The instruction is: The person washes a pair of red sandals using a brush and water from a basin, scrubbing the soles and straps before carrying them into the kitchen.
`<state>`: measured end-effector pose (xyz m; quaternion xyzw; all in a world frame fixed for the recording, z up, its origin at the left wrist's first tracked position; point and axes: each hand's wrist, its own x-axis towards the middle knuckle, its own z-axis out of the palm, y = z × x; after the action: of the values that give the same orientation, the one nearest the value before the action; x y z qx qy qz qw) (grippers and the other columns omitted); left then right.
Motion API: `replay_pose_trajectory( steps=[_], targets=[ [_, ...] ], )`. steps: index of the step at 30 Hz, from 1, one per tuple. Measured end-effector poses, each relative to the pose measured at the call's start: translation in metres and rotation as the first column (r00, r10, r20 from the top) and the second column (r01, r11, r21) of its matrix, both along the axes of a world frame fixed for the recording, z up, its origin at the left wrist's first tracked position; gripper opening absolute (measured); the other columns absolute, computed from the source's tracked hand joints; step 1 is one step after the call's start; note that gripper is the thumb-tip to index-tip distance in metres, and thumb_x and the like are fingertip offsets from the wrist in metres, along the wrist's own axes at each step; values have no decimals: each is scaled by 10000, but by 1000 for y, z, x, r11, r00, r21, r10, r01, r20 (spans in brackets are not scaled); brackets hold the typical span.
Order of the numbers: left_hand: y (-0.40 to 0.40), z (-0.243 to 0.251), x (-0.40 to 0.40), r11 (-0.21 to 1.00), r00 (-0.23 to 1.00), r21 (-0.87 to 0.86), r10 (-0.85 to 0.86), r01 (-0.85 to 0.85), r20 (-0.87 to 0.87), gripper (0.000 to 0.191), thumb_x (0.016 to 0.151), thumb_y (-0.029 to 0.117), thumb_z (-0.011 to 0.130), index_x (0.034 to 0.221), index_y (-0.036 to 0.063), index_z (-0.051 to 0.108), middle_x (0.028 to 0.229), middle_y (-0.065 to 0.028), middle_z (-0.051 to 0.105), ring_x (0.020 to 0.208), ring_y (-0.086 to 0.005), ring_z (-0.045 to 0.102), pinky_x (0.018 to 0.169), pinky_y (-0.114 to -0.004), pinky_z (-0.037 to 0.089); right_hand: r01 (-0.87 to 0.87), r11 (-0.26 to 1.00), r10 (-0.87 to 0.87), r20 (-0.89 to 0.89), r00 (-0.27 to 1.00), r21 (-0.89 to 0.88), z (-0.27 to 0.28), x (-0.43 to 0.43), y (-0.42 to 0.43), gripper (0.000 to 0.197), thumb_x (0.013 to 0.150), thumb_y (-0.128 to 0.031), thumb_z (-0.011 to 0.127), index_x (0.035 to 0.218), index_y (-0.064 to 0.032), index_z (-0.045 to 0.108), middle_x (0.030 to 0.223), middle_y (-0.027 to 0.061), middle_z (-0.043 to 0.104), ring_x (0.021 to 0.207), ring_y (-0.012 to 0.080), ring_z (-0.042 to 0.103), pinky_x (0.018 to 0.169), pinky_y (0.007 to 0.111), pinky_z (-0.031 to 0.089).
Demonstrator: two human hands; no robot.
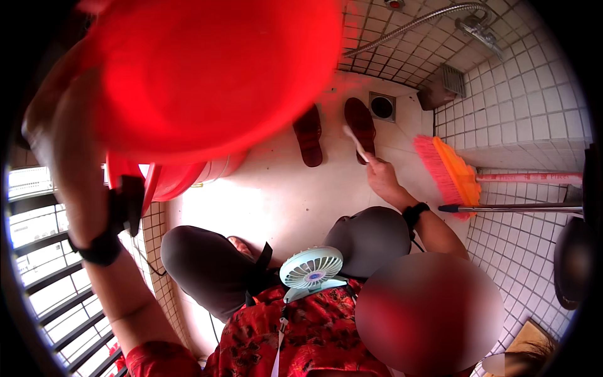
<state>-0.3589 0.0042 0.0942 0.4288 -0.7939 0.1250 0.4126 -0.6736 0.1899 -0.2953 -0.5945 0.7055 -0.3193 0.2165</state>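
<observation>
At the upper left my left hand [70, 127] is raised close to the camera, blurred, at the side of a large red plastic basin [216, 80]. It appears to grip the basin's rim, though its fingertips are hidden. My right hand [382, 176] is lower, right of centre, closed around the handle of a pale, slim brush [357, 143] that points up and left over a dark red slipper [360, 118]. Its mate [308, 141] lies to the left on the pale floor. A mint-green portable fan [312, 271] hangs at my chest above my bent knees.
A floor drain [382, 107] lies beside the slippers. An orange and pink broom [452, 176] and a metal pole [513, 208] stand at the right by the tiled wall. More red plastic containers [181, 179] are below the basin. A shower hose [414, 23] hangs at the top; a barred window [52, 264] is left.
</observation>
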Motion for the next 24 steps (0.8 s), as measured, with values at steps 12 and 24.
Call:
replay_pose_trajectory(
  steps=[12,24],
  targets=[
    [-30,51,180,930,963,251,246,-268,112,133,744,133,538,786,22,597,772,-95,564,653,-185,520,582,-309,461,-449,763,629,-693,353,465,-24,112,-106,193,707,-54,477,825,8,617,700,148,602,670,303,572,540,411,462],
    [-100,-53,213,861,665,112,295,-496,686,492,684,19,430,1160,122,502,955,-169,600,842,-322,591,685,-412,482,-171,899,297,-275,914,403,-34,109,-100,376,729,-101,463,1079,38,455,772,183,592,712,314,593,642,399,466]
  ],
)
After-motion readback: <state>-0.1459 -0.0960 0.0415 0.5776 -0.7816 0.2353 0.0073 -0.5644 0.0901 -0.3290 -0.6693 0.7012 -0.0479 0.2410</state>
